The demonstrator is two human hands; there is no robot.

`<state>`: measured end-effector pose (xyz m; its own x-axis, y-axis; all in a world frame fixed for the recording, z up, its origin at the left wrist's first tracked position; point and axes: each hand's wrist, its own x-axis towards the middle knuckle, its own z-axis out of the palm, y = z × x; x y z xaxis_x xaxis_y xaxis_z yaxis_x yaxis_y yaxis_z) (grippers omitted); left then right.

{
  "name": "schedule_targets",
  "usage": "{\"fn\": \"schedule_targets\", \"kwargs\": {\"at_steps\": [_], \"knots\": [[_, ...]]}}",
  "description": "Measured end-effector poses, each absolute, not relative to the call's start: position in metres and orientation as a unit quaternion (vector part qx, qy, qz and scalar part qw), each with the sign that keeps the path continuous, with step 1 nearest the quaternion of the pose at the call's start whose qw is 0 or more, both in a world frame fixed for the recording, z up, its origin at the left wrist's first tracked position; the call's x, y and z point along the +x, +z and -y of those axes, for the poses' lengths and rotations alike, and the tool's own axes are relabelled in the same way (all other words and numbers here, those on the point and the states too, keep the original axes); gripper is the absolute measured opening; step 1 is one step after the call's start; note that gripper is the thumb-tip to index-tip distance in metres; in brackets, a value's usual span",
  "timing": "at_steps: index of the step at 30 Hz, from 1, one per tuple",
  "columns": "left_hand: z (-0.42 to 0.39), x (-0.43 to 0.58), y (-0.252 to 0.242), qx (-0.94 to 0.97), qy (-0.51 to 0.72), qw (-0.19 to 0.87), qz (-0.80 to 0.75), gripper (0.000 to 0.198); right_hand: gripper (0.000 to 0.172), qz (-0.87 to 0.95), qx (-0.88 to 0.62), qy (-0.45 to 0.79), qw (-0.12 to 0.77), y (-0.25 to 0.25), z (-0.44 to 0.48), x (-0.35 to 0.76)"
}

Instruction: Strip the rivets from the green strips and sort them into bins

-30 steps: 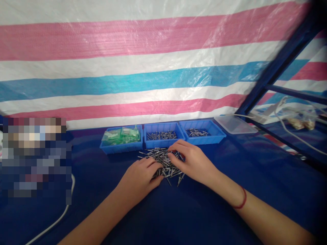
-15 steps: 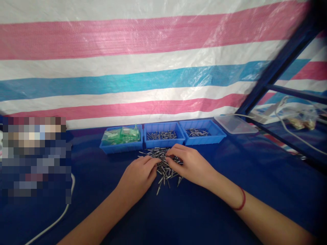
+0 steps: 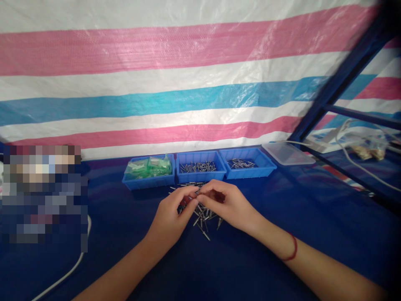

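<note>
A loose pile of pop rivets (image 3: pixel 205 218) lies on the blue table, partly covered by my hands. Over the pile, the fingertips of my left hand (image 3: pixel 175 209) are pinched together and meet those of my right hand (image 3: pixel 230 205). A small dark metallic bit shows where the fingertips come together, but it is too small to name. Behind them are a middle blue bin (image 3: pixel 200 176) with short rivets or screws in it and a right blue bin (image 3: pixel 253 172) holding some thin metal pieces. The left blue bin (image 3: pixel 148 182) contains green-and-clear plastic packets (image 3: pixel 150 166).
A clear plastic lid (image 3: pixel 288 153) lies right of the bins. White cables run at the left (image 3: pixel 62 278) and right (image 3: pixel 360 161). A dark metal frame (image 3: pixel 341 79) slants at the right, with bagged parts (image 3: pixel 368 150) beyond it. Striped sheeting (image 3: pixel 172 100) hangs behind.
My left hand has risen a little and its thumb and finger have come up to my right fingertips. One rivet at the pile's near edge now lies at another angle.
</note>
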<state>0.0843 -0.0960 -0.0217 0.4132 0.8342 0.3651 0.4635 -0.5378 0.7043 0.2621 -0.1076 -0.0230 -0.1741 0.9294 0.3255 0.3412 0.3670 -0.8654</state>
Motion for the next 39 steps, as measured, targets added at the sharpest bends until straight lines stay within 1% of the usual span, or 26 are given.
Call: {"fn": "schedule_targets", "kwargs": {"at_steps": [5,9,17,23,26,28,29,32,35,37,39], "knots": [[0.096,0.084,-0.022,0.809,0.346,0.248,-0.406,0.021,0.014,0.694,-0.45,0.333,0.453,-0.019,0.11,0.262],[0.095,0.083,-0.02,0.822,0.332,0.238,-0.396,0.012,0.015,0.697,-0.446,0.334,0.451,-0.018,0.11,0.263],[0.094,0.081,-0.017,0.81,0.37,0.227,-0.393,0.004,0.015,0.69,-0.439,0.344,0.462,-0.017,0.109,0.264],[0.094,0.08,-0.016,0.808,0.381,0.215,-0.395,0.004,0.011,0.73,-0.437,0.318,0.418,-0.016,0.109,0.264],[0.094,0.079,-0.018,0.813,0.358,0.215,-0.406,0.013,0.015,0.742,-0.452,0.27,0.415,-0.014,0.106,0.27],[0.095,0.078,-0.019,0.821,0.333,0.211,-0.413,0.022,0.016,0.726,-0.486,0.217,0.435,-0.013,0.1,0.28],[0.095,0.078,-0.019,0.829,0.316,0.206,-0.412,0.023,0.016,0.713,-0.508,0.183,0.448,-0.012,0.096,0.286],[0.096,0.078,-0.016,0.87,0.248,0.181,-0.385,0.013,0.015,0.674,-0.571,0.063,0.465,-0.013,0.081,0.312],[0.099,0.077,-0.013,0.909,0.168,0.157,-0.346,0.013,0.017,0.637,-0.63,-0.053,0.441,-0.017,0.068,0.336],[0.1,0.076,-0.012,0.924,0.125,0.149,-0.329,0.023,0.019,0.608,-0.664,-0.113,0.42,-0.02,0.063,0.347],[0.102,0.075,-0.013,0.933,0.1,0.138,-0.318,0.033,0.021,0.588,-0.678,-0.142,0.416,-0.02,0.061,0.351]]}}
